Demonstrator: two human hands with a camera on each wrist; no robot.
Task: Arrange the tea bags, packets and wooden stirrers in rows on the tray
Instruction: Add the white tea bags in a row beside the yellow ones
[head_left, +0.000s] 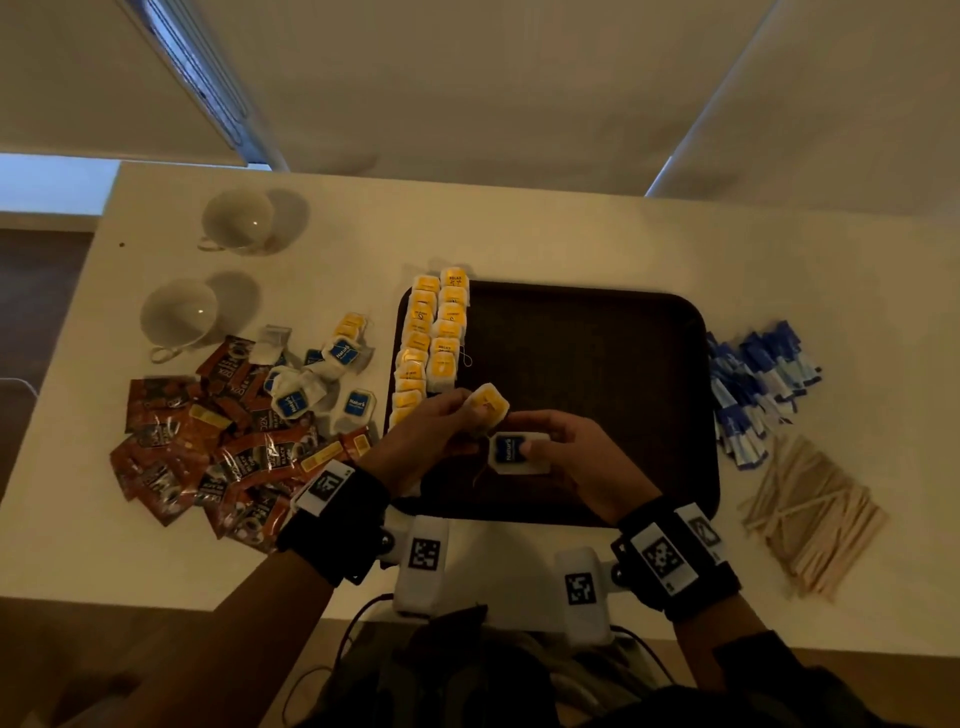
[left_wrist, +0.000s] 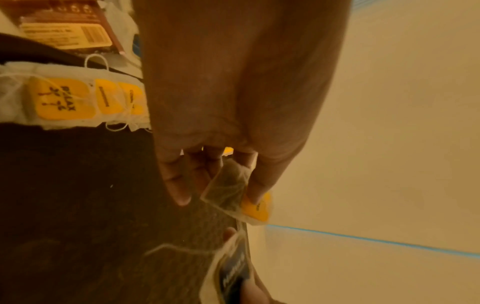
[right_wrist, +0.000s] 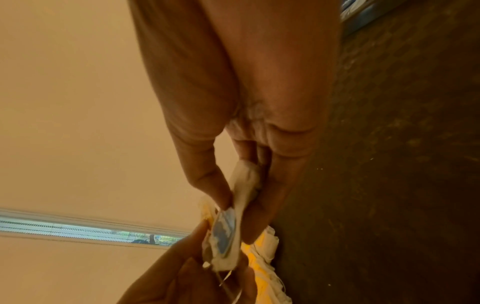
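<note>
I've got both hands up over the near-left part of the dark tray (head_left: 597, 332), which sits mid worktop (head_left: 519, 228). My left hand (head_left: 426, 436) has its grip pinched on a yellow-tag tea bag (head_left: 488, 402), thumb on the tag, bag hanging off the tray surface; the left wrist cam shows the same bag (left_wrist: 255, 207) under the fingertips (left_wrist: 255, 195). My right hand (head_left: 566, 452) has its grip clamped on a blue-tag tea bag (head_left: 517, 451), thumb on top, fingers below; in the right wrist cam it shows edge-on (right_wrist: 226, 232) w/ a string trailing down. The two bags are just beside each other, can't tell if touching. Along the tray's left edge lie two rows of yellow-tag tea bags (head_left: 434, 332), overlapping like shingles, running front to back. Left of the tray, on the worktop: a loose heap of blue-tag tea bags (head_left: 311, 384), and nearer me a pile of brown coffee packets (head_left: 208, 452). Two white cups (head_left: 208, 270) sit further back on the left. Right of the tray: a pile of blue-and-white packets (head_left: 758, 384), and nearer me a pile of wooden stirrers (head_left: 810, 514), well apart from the hands.
</note>
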